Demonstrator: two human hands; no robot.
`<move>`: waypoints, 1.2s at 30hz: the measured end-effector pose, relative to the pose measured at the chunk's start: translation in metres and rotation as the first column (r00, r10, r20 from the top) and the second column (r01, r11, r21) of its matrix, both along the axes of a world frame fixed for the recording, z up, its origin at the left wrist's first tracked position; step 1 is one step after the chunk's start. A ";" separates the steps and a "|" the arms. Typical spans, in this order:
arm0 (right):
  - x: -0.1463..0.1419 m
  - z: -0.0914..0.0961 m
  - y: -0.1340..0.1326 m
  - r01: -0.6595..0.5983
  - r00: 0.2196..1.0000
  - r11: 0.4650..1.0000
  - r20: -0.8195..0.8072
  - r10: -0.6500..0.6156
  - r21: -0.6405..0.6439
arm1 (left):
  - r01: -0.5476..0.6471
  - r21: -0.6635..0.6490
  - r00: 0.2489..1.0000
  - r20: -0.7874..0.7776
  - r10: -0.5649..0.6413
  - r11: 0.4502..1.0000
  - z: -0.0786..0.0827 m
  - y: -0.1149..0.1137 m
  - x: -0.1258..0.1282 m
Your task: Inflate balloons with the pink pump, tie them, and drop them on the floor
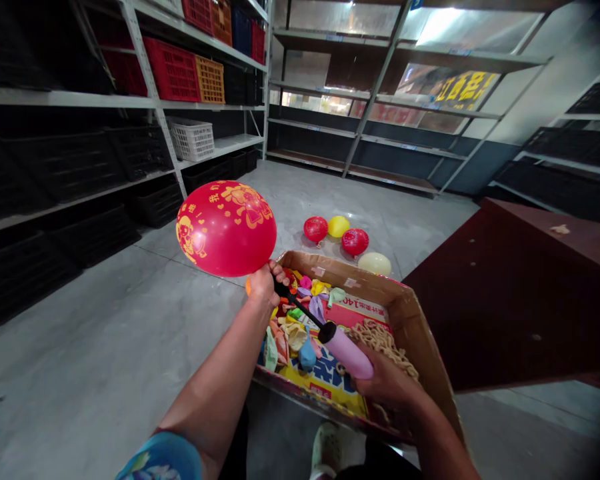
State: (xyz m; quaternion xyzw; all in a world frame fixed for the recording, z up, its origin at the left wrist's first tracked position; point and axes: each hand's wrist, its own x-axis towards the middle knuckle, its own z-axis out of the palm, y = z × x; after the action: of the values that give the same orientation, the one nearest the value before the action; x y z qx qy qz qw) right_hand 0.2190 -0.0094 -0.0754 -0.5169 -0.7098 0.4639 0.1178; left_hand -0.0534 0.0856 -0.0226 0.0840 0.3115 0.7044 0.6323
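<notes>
A large red balloon [225, 230] with yellow printed figures is inflated at the nozzle end of a hand pump [347, 350]. My left hand [267, 283] is closed around the balloon's neck and the pump's black front end. My right hand [385, 377] grips the pump's pink-purple barrel, and a black rod shows between the two hands. Below them is an open cardboard box [410, 313]. Inside lie several limp balloons [295, 337] in many colours and a heap of beige rope-like strands [380, 343].
Several inflated balloons [355, 241], red, yellow and pale, rest on the grey floor [115, 327] beyond the box. A dark red board-like piece [480, 300] stands to the right. Metal shelves [363, 133] with plastic crates [173, 70] line the walls.
</notes>
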 end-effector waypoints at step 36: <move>-0.043 -0.003 0.006 0.073 0.997 0.996 0.008 -0.073 0.050 | 0.139 -0.051 0.990 -0.014 -0.140 0.989 -0.001 -0.011 0.033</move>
State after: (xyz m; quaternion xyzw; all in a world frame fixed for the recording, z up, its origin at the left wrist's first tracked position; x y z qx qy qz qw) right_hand 0.1763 -0.0035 -0.0788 -0.5416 -0.7025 0.4387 0.1440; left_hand -0.0204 0.0748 -0.0237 0.0961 0.3279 0.6496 0.6792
